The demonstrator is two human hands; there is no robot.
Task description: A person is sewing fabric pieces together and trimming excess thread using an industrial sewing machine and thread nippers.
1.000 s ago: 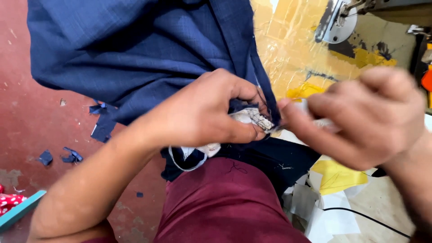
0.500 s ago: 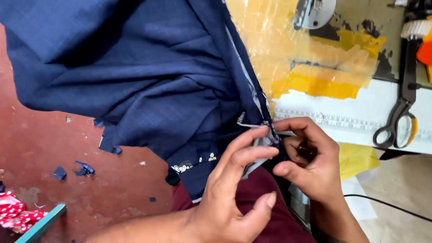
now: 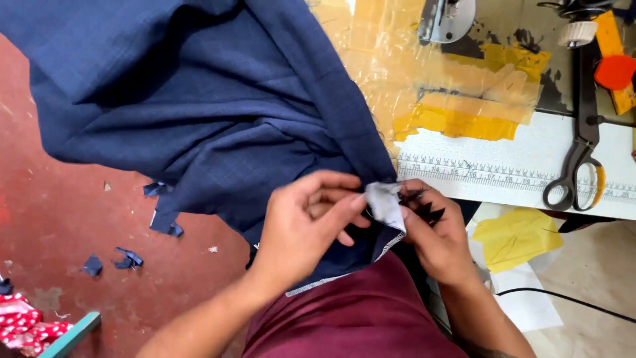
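Observation:
A large piece of dark blue cloth (image 3: 199, 113) hangs from the sewing table over my lap. My left hand (image 3: 308, 222) pinches its lower edge, where a small pale grey patch of fabric (image 3: 384, 202) sticks up between my fingers. My right hand (image 3: 437, 229) grips the same edge from the other side, with its fingers curled just right of the patch. Both hands meet above my maroon trousers (image 3: 358, 318). A light stitched hem runs along the cloth's bottom edge below my left hand.
A sewing table (image 3: 523, 166) with yellow tape patches and a printed ruler strip is at the right. Black scissors (image 3: 580, 166) lie on it. Part of a sewing machine (image 3: 447, 20) shows at the top. Blue fabric scraps (image 3: 126, 258) lie on the red floor.
My view has shifted down and the hands sit lower in the frame. The grey patch has come up between my fingers. Both hands keep hold of the cloth's edge.

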